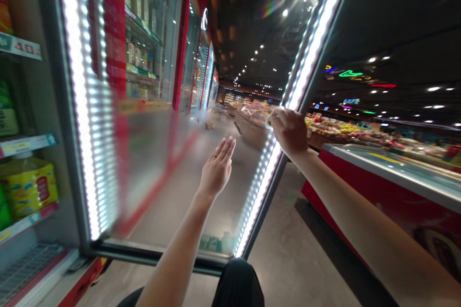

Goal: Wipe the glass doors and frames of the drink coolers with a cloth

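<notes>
An open glass cooler door [158, 255] with dark edges and bright LED strips stands in front of me. My left hand [218, 165] is stretched flat against or just before the glass, fingers straight and together, with a ring on one finger. I see nothing in it. My right hand [290, 134] is closed at the door's far edge, over the LED strip [257, 192]. A small pale bit shows by its fingertips; whether it is a cloth or part of the door I cannot tell. A hazy, fogged patch [144, 153] covers the glass left of my hands.
On the left, cooler shelves [29, 144] carry a yellow-labelled jug [30, 184] and green bottles. A red chest freezer [342, 192] stands to the right. My dark-clad knee [238, 285] is below the door's bottom edge. Produce displays [345, 134] lie farther back.
</notes>
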Demonstrator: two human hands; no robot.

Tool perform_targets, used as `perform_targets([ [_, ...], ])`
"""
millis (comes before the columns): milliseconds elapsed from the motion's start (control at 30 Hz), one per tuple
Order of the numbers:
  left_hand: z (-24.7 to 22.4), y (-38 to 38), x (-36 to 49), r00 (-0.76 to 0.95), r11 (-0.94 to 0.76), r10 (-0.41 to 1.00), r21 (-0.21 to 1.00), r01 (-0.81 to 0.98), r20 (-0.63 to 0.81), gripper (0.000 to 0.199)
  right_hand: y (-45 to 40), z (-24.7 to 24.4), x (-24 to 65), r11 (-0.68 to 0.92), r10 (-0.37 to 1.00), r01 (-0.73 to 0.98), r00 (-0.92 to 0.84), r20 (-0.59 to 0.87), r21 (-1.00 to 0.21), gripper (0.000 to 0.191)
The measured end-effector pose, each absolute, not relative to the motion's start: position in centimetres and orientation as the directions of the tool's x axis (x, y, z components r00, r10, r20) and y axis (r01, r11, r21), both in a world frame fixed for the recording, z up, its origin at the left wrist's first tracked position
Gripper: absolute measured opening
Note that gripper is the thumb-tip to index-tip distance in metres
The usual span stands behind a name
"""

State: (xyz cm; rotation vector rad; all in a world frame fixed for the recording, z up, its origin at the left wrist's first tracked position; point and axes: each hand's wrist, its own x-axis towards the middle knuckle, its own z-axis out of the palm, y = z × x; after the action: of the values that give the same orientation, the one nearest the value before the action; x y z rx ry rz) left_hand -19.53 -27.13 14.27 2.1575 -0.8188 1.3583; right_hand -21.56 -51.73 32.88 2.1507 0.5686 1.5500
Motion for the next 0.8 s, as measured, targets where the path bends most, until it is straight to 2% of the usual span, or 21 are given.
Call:
perform_targets([
  [133,13.5,-27.4,-19.5,0.349,-0.729,-0.223,0.082,-0.679,0.91,0.095,-52.2,30.6,-22.1,-0.856,0.513,0.045,0.209,0.833,0.516,0.02],
  [267,13.3,-27.7,-19.9,0.357,-0.74,-0.197,0.1,-0.665,0.913,0.096,-51.1,29.0,-21.8,-0.896,0.441,0.034,0.182,0.879,0.442,0.023],
  [467,13.2,-27.1,-20.3,0.367,-0.751,-0.226,0.078,-0.656,0.902,0.096,-51.4,28.0,-22.0,-0.863,0.505,0.103,0.221,0.835,0.494,0.029],
  [633,13.1,-27.2,-20.5,0.346,-0.753,-0.224,0.064,-0.655,0.911,0.097,-50.0,28.6,-21.7,-0.918,0.39,0.157,0.183,0.903,0.365,0.031],
  [800,13.1,-26.6,-20.9,0.365,-0.741,-0.246,0.069,-0.668,0.898,0.097,-49.1,27.8,-22.1,-0.861,0.506,0.188,0.218,0.835,0.473,0.034],
])
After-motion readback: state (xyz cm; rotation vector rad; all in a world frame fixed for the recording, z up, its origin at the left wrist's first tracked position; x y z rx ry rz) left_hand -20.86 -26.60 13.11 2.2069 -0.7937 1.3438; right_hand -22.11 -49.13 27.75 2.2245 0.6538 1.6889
